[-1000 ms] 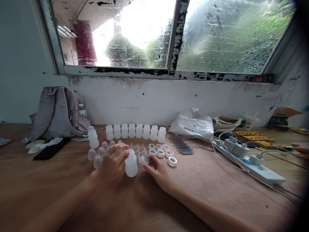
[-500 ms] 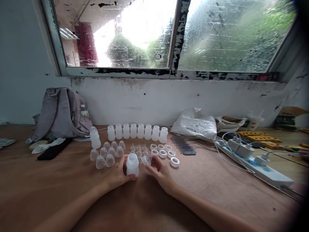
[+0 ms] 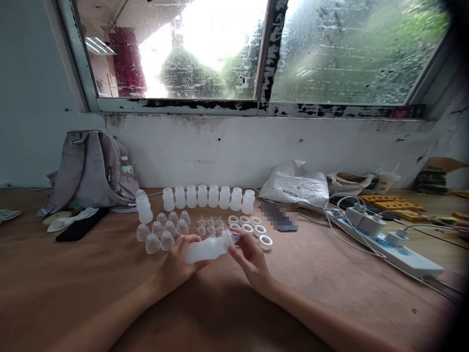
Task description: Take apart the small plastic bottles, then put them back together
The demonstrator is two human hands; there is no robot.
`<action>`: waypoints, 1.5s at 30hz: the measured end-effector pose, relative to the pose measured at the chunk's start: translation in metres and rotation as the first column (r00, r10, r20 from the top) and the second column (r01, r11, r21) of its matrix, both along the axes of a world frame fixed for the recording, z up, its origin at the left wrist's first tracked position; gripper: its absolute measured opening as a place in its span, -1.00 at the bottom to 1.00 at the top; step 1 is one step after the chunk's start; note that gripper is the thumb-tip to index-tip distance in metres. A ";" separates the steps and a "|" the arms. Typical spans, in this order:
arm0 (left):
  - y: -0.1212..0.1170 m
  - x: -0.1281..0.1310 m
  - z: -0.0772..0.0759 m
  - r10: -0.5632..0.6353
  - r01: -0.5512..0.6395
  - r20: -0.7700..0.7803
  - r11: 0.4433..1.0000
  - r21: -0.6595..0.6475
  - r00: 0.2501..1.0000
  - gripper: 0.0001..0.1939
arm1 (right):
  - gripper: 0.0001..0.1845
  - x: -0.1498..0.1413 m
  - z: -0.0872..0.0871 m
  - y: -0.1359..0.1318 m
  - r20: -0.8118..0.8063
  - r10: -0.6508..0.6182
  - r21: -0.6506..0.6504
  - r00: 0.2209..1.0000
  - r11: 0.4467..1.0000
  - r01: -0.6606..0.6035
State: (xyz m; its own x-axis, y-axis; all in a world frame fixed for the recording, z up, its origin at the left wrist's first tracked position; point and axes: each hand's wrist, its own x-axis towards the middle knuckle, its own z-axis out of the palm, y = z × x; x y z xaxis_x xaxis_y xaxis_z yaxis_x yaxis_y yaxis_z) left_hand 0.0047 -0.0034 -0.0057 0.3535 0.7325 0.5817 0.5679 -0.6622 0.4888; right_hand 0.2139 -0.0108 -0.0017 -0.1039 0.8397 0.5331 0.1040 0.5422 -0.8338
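My left hand [image 3: 180, 256] is wrapped round a frosted white baby bottle [image 3: 205, 251], which lies tilted nearly on its side, mouth to the right. In the fingers of my right hand [image 3: 252, 255] is a clear bottle nipple [image 3: 235, 236], partly hidden by them. A translucent ribbed collar [image 3: 227, 237] shows between it and the bottle's neck, and the pieces touch there. Just beyond my hands stand several clear nipples [image 3: 210, 222], with white collar rings [image 3: 265, 242] to the right. Clear dome caps [image 3: 167, 240] sit in rows to the left.
Several open frosted bottles [image 3: 202, 196] line up at the back. A capped bottle [image 3: 144, 208] stands at their left. Behind it are a grey backpack [image 3: 88, 166] and a black phone [image 3: 82, 226]. On the right lie a silver bag [image 3: 296, 183] and a power strip [image 3: 414, 261] with cables.
The bottle has gone from upright to tilted, its mouth turned to the right. My right hand has brought the nipple up against the bottle's mouth.
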 end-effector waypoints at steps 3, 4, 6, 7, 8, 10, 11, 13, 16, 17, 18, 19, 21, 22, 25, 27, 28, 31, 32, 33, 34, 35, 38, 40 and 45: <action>-0.002 0.000 0.002 0.015 -0.016 -0.012 1.000 -0.006 1.000 -0.63 | -0.64 0.000 -0.001 0.002 0.019 -0.006 0.023 1.000 1.000 0.005; -0.002 -0.001 0.002 0.017 -0.017 -0.011 1.000 -0.007 1.000 -0.64 | -0.64 0.000 -0.002 0.002 0.028 -0.009 0.031 1.000 0.999 0.008; -0.003 -0.001 0.003 0.018 -0.018 -0.003 1.000 -0.013 1.000 -0.64 | -0.65 0.000 -0.001 0.003 0.048 -0.011 0.037 0.999 0.999 0.009; -0.003 -0.001 0.004 0.019 -0.019 0.001 1.000 -0.018 1.000 -0.65 | -0.65 0.001 -0.001 0.003 0.059 -0.009 0.035 0.998 0.999 0.006; -0.004 -0.001 0.004 0.019 -0.019 0.004 1.000 -0.023 1.000 -0.65 | -0.65 0.001 -0.001 0.003 0.070 -0.003 0.030 0.998 1.000 0.001; -0.004 -0.001 0.004 0.021 -0.020 0.011 0.999 -0.040 1.000 -0.65 | -0.66 0.001 0.000 0.002 0.078 0.020 0.021 0.997 1.000 -0.021; -0.004 -0.001 0.005 0.021 -0.020 0.016 0.999 -0.047 1.000 -0.65 | -0.66 0.001 0.000 0.002 0.078 0.036 0.016 0.996 0.999 -0.037; -0.004 0.000 0.005 0.015 -0.014 0.023 0.998 -0.054 1.000 -0.65 | -0.66 0.000 0.001 0.001 0.074 0.070 0.002 0.995 0.998 -0.071; -0.005 0.000 0.005 0.004 -0.003 0.030 0.998 -0.060 1.000 -0.65 | -0.66 0.000 0.002 -0.001 0.068 0.108 -0.025 0.992 0.994 -0.106; -0.005 0.000 0.006 0.002 0.000 0.032 0.998 -0.066 0.999 -0.66 | -0.66 0.001 0.004 -0.001 0.065 0.125 -0.035 0.990 0.992 -0.123; -0.006 0.000 0.006 0.003 0.000 0.038 0.997 -0.073 0.999 -0.66 | -0.66 0.001 0.005 -0.001 0.062 0.146 -0.049 0.987 0.988 -0.143; -0.006 -0.001 0.006 0.004 0.000 0.043 0.996 -0.084 0.999 -0.66 | -0.68 0.003 0.007 -0.001 0.060 0.169 -0.068 0.984 0.984 -0.165; -0.007 -0.001 0.008 0.004 0.002 0.052 0.993 -0.116 0.999 -0.66 | -0.72 0.006 0.010 0.000 0.060 0.210 -0.106 0.976 0.973 -0.203; -0.007 -0.001 0.009 0.003 0.005 0.056 0.991 -0.134 0.998 -0.67 | -0.74 0.008 0.012 0.002 0.066 0.222 -0.120 0.973 0.970 -0.213; -0.009 -0.001 0.013 -0.010 0.024 0.077 0.982 -0.185 0.997 -0.69 | -0.77 0.015 0.015 0.007 0.105 0.226 -0.134 0.968 0.968 -0.211; -0.009 0.000 0.015 -0.022 0.044 0.103 0.976 -0.214 0.994 -0.70 | -0.79 0.018 0.014 0.011 0.132 0.232 -0.135 0.964 0.967 -0.214; -0.008 0.000 0.016 -0.029 0.056 0.118 0.971 -0.231 0.993 -0.71 | -0.79 0.018 0.014 0.012 0.139 0.239 -0.134 0.961 0.966 -0.221; -0.007 0.000 0.017 -0.044 0.089 0.156 0.951 -0.297 0.987 -0.71 | -0.82 0.019 0.013 0.015 0.149 0.266 -0.122 0.952 0.961 -0.250; -0.006 -0.001 0.017 -0.040 0.093 0.166 0.942 -0.322 0.985 -0.71 | -0.82 0.019 0.013 0.015 0.153 0.270 -0.115 0.950 0.960 -0.254; -0.006 -0.001 0.018 -0.035 0.095 0.176 0.933 -0.348 0.984 -0.70 | -0.82 0.019 0.013 0.014 0.160 0.270 -0.108 0.950 0.961 -0.255; -0.006 -0.001 0.019 -0.030 0.099 0.185 0.922 -0.375 0.982 -0.70 | -0.82 0.019 0.013 0.014 0.169 0.265 -0.102 0.949 0.963 -0.251; -0.006 -0.001 0.020 -0.027 0.106 0.197 0.910 -0.402 0.980 -0.69 | -0.82 0.018 0.013 0.014 0.182 0.257 -0.095 0.949 0.965 -0.243; -0.006 -0.001 0.022 -0.028 0.139 0.239 0.875 -0.463 0.971 -0.69 | -0.82 0.019 0.014 0.013 0.220 0.229 -0.085 0.948 0.973 -0.215; -0.005 0.000 0.022 -0.024 0.157 0.269 0.860 -0.485 0.963 -0.69 | -0.83 0.019 0.014 0.012 0.243 0.219 -0.091 0.945 0.975 -0.202; 0.001 0.000 0.016 -0.030 0.203 0.326 0.836 -0.511 0.945 -0.71 | -0.84 0.020 0.014 0.013 0.278 0.227 -0.080 0.933 0.974 -0.213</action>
State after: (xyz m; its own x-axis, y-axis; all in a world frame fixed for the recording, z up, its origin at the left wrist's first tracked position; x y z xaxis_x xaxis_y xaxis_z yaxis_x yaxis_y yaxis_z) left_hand 0.0045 -0.0021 0.0106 0.3331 0.9205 0.2042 0.2765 -0.3024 0.9122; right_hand 0.2339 0.0026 0.0122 -0.4301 0.8022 0.4141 0.2221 0.5386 -0.8128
